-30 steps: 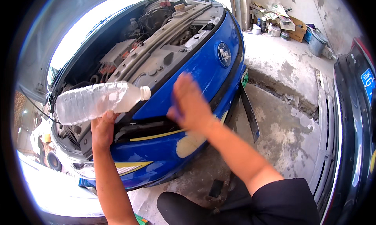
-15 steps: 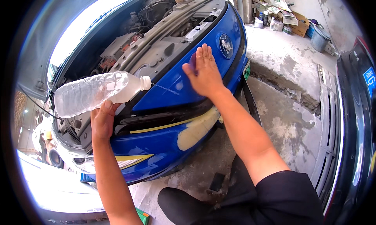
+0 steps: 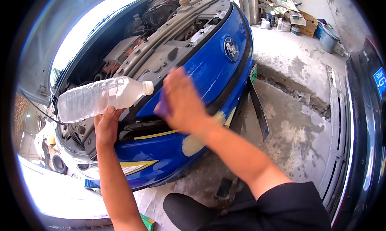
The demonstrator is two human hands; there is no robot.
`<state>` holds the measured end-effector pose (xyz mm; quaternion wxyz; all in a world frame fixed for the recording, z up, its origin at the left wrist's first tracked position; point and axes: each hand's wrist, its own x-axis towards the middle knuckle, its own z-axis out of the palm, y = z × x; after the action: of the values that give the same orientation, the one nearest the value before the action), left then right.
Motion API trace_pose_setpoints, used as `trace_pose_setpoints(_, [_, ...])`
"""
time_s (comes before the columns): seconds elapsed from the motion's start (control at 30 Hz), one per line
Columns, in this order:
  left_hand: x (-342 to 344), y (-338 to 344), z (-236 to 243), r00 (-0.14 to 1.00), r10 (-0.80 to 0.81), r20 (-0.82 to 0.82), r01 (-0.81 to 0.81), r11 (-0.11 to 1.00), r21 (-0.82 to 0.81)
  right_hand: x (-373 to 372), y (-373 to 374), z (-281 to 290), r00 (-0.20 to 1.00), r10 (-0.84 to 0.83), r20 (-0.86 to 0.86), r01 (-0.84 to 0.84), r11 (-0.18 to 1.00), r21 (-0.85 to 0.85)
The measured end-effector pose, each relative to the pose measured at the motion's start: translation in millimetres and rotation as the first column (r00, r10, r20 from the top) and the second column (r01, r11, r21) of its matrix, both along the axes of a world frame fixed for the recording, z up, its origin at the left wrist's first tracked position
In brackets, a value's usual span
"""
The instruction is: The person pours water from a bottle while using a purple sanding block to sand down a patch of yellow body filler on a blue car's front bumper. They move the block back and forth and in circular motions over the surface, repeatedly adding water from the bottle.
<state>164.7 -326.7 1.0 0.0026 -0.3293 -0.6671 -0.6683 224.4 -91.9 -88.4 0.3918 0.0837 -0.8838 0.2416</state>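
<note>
My left hand (image 3: 107,126) is closed around the underside of a clear plastic bottle (image 3: 96,97). The bottle lies nearly level, its white cap end pointing right toward the car. Blurred by motion, my right hand (image 3: 185,102) is over the blue front panel (image 3: 211,72) with a purple pad (image 3: 163,106) under its palm; most of the pad is hidden. Whitish wet streaks run along the panel beside a round emblem (image 3: 231,49). Below the hand, a cream filler patch (image 3: 192,145) and yellow masking tape (image 3: 155,135) show on the bumper.
Beyond the panel the engine bay (image 3: 124,50) is exposed. A black strip (image 3: 258,108) hangs from the bumper's right side. A dark car (image 3: 364,122) stands at the right, near a floor grate (image 3: 337,138). Cans, bottles and a bucket (image 3: 329,40) sit by the far wall.
My right hand has swept left and nearer along the blue panel with the purple pad, uncovering streaks near the emblem. My left hand and the bottle have hardly moved.
</note>
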Motion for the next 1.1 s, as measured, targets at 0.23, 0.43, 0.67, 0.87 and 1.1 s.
trace_pose_setpoints(0.23, [1, 4, 1, 1.0, 0.031, -0.004, -0.031, 1.0, -0.002, -36, 66, -4, 0.985, -0.159, -0.07, 0.158, 0.987, -0.025])
trace_pose_setpoints(0.43, [3, 3, -3, 1.0, -0.007, -0.019, 0.007, 1.0, 0.005, 1, 2, -16, 0.993, 0.089, -0.077, -0.088, 0.996, 0.013])
trace_pose_setpoints(0.67, [3, 3, 2, 1.0, 0.014, -0.014, -0.014, 1.0, 0.008, -36, 57, -4, 0.98, -0.178, -0.089, 0.171, 0.982, -0.082])
trace_pose_setpoints(0.87, [-5, 1, -6, 1.0, -0.009, -0.029, 0.01, 0.999, 0.039, 21, -34, -18, 0.963, 0.266, -0.045, -0.263, 0.962, 0.067])
trace_pose_setpoints(1.1, [-8, -1, -1, 0.999, -0.038, -0.017, 0.038, 0.999, 0.036, -18, 74, -44, 0.989, -0.064, -0.131, 0.052, 0.994, -0.094])
